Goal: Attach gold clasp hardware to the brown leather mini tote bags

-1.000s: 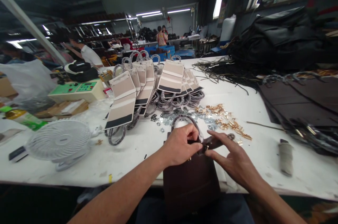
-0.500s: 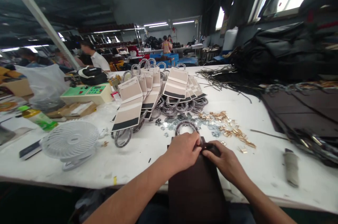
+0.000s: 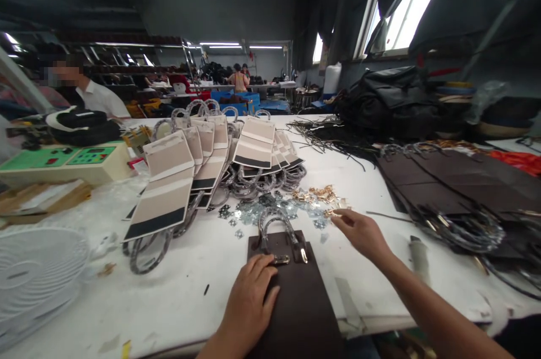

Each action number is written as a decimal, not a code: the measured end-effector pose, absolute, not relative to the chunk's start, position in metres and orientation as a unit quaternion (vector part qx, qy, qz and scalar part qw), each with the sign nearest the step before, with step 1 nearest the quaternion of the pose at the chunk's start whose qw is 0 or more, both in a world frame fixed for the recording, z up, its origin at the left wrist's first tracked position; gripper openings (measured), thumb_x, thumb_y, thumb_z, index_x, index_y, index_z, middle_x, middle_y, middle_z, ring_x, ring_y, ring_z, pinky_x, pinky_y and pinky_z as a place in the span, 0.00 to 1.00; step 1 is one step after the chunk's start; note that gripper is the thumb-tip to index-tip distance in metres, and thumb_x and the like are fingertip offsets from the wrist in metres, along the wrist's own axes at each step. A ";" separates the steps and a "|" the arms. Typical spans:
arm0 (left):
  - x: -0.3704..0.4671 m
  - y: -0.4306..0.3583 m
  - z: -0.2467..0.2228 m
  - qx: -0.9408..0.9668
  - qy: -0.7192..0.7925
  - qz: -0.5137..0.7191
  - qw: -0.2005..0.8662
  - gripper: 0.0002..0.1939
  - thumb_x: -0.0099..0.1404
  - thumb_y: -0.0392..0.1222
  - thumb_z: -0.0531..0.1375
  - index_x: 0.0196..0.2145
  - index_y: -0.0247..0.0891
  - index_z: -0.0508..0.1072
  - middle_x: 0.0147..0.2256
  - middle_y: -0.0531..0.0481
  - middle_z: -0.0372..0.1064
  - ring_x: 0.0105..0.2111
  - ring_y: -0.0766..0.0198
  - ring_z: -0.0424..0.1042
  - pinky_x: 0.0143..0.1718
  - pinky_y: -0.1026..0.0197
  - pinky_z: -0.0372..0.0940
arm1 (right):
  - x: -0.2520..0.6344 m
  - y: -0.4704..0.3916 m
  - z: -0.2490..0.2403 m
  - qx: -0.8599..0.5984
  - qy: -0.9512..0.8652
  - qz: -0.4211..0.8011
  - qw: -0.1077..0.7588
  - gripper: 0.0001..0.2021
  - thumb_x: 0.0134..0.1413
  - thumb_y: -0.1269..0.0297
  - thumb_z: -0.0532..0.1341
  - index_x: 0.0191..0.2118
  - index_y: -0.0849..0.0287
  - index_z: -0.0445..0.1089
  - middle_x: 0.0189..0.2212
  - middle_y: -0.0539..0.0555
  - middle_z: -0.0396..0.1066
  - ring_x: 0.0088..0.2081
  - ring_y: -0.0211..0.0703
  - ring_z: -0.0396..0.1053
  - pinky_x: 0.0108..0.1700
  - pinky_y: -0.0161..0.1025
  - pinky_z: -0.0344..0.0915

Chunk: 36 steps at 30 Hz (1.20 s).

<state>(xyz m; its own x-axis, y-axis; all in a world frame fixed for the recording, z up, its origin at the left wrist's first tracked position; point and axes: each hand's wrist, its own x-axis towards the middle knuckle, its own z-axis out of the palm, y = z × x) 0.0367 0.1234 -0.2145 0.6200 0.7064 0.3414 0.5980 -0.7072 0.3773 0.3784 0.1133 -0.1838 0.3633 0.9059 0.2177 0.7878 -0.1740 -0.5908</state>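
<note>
A dark brown bag panel (image 3: 296, 297) lies at the table's front edge, with a plastic-wrapped looped handle (image 3: 276, 218) at its top and gold metal fittings (image 3: 302, 253) on it. My left hand (image 3: 249, 302) rests on the panel's left side, fingers apart, its fingertips beside a gold fitting. Over the pile of small gold hardware (image 3: 323, 195) is my right hand (image 3: 361, 232), thumb and fingers together at the pile's near edge; what lies between the fingertips is too small to tell. Flat silver metal plates (image 3: 253, 211) are scattered behind the handle.
Beige panels with wrapped handles (image 3: 169, 178) are piled at left centre. A white fan (image 3: 34, 286) stands front left, near a green-topped machine (image 3: 67, 159). More brown panels (image 3: 456, 178), black cords and a grey roll (image 3: 419, 260) are right. People work in the background.
The view has turned right. My right hand has left the panel and reached to the gold hardware. My left hand has moved from the handle's base down onto the panel and opened.
</note>
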 end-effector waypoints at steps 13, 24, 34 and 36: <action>0.050 0.100 -0.223 0.895 0.210 0.379 0.108 0.14 0.64 0.28 0.59 0.46 0.38 0.73 0.47 0.42 0.77 0.48 0.54 0.76 0.50 0.54 0.75 | 0.394 0.188 -0.209 -0.740 -0.600 0.073 0.296 0.09 0.54 0.57 0.65 0.36 0.54 0.81 0.47 0.59 0.77 0.54 0.60 0.69 0.58 0.56 0.62; 0.071 0.084 -0.191 0.688 0.399 0.429 0.428 0.24 0.64 0.31 0.63 0.56 0.47 0.71 0.52 0.49 0.74 0.44 0.64 0.77 0.40 0.65 0.75 | 0.240 0.065 -0.175 -0.585 -0.454 0.422 0.523 0.17 0.52 0.48 0.71 0.42 0.52 0.77 0.37 0.50 0.78 0.40 0.46 0.75 0.45 0.40 0.70; 0.050 0.084 -0.176 0.725 0.375 0.460 0.350 0.13 0.68 0.31 0.63 0.47 0.44 0.79 0.42 0.53 0.80 0.41 0.67 0.78 0.42 0.68 0.72 | 0.215 0.043 -0.175 -0.562 -0.436 0.452 0.538 0.15 0.47 0.50 0.74 0.36 0.53 0.78 0.36 0.51 0.79 0.42 0.47 0.74 0.48 0.40 0.69; 0.049 0.084 -0.171 0.712 0.390 0.439 0.384 0.14 0.67 0.31 0.62 0.47 0.44 0.80 0.42 0.53 0.80 0.41 0.66 0.78 0.41 0.68 0.71 | 0.216 0.042 -0.172 -0.569 -0.456 0.430 0.532 0.13 0.50 0.50 0.72 0.35 0.52 0.79 0.36 0.50 0.79 0.42 0.47 0.74 0.49 0.40 0.68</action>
<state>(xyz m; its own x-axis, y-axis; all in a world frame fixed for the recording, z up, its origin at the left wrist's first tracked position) 0.0495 0.0839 -0.1707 0.3097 0.8931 0.3264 0.2185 -0.4009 0.8897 0.2162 0.0423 -0.1720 0.2145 0.9767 -0.0048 0.0615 -0.0184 -0.9979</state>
